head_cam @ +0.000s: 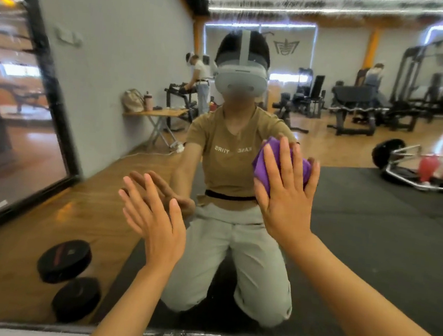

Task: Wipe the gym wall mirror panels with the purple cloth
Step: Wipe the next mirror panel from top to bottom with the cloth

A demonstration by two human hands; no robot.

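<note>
The purple cloth [280, 165] is pressed flat against the wall mirror [370, 236] under the right hand [287, 198], whose fingers are straight and spread across the bunched fabric, thumb out to the left. The cloth sits at about chest height in the reflection, its folds showing above and to both sides of the fingers.

The left hand [155, 223] is raised beside it, lower and to the left, palm toward the glass with fingers straight and fanned apart; it holds nothing, and whether its fingertips touch the glass cannot be told, though its reflection lies close behind it.

The mirror shows a kneeling person [231, 168] in a tan T-shirt and light trousers, wearing a grey headset [241, 80], on a black floor mat [386, 216]. Two black weight plates [69, 280] lie on the wooden floor at lower left. Behind, the reflection takes in a folding table [158, 114] with a bag and a bottle, weight machines [356, 107], a barbell frame [425, 171] on the floor at right, and two other people standing in the background. A dark-framed door or panel [19, 94] fills the left edge. Streaks mark the upper part of the glass.
</note>
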